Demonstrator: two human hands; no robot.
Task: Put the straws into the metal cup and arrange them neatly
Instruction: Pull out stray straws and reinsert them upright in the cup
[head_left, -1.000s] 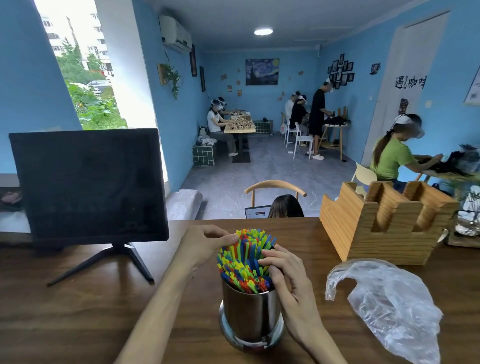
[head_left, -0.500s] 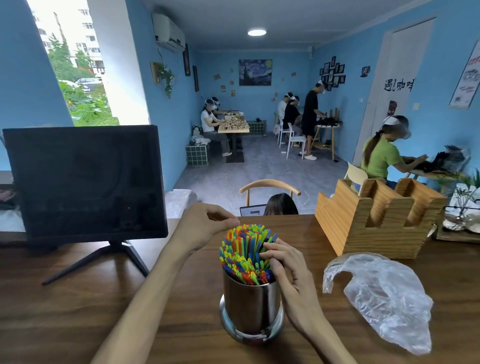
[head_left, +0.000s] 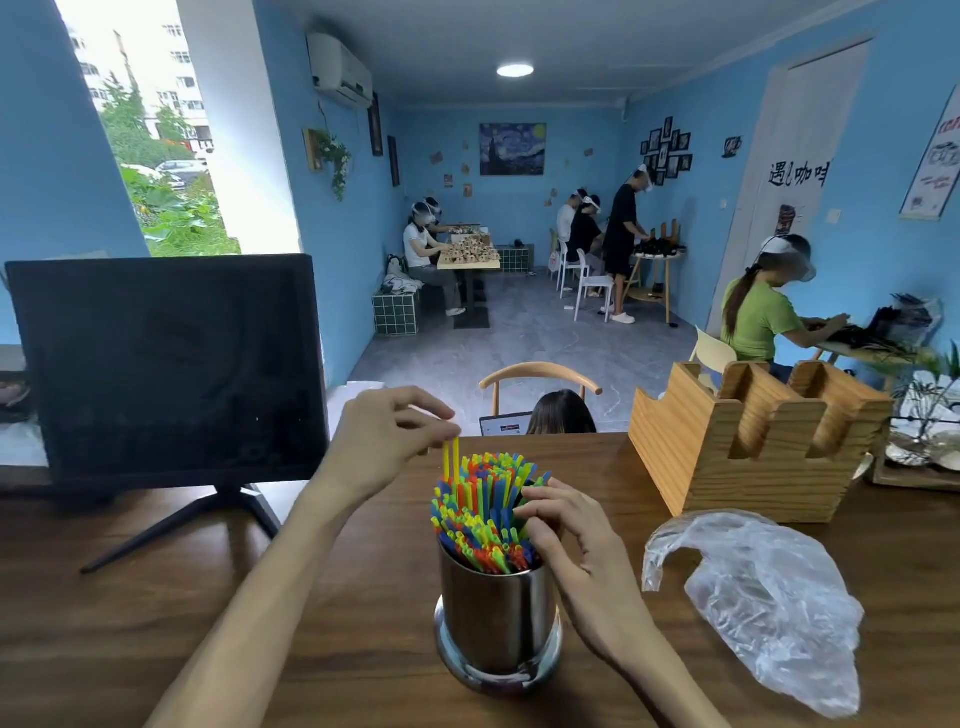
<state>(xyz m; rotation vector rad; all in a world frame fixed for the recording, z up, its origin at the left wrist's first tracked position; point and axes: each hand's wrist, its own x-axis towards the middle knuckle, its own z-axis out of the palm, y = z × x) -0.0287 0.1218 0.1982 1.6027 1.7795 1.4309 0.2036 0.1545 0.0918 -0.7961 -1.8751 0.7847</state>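
Note:
A shiny metal cup (head_left: 496, 618) stands on the wooden table (head_left: 130, 613) right in front of me. It is packed with a bundle of coloured straws (head_left: 480, 514) in red, blue, green and yellow, standing upright with uneven tops. My left hand (head_left: 384, 441) hovers at the bundle's far left and pinches two yellow straws (head_left: 451, 460) by their tops, raised above the others. My right hand (head_left: 571, 540) is at the bundle's right side, its curled fingertips touching the straw tops.
A crumpled clear plastic bag (head_left: 753, 597) lies to the right of the cup. Behind it stands a wooden slotted holder (head_left: 753, 441). A dark monitor (head_left: 166, 364) on a stand fills the left. Several people sit at tables further back.
My left hand has pinched two yellow straws and lifted them above the bundle. My right hand stays at the bundle's right side.

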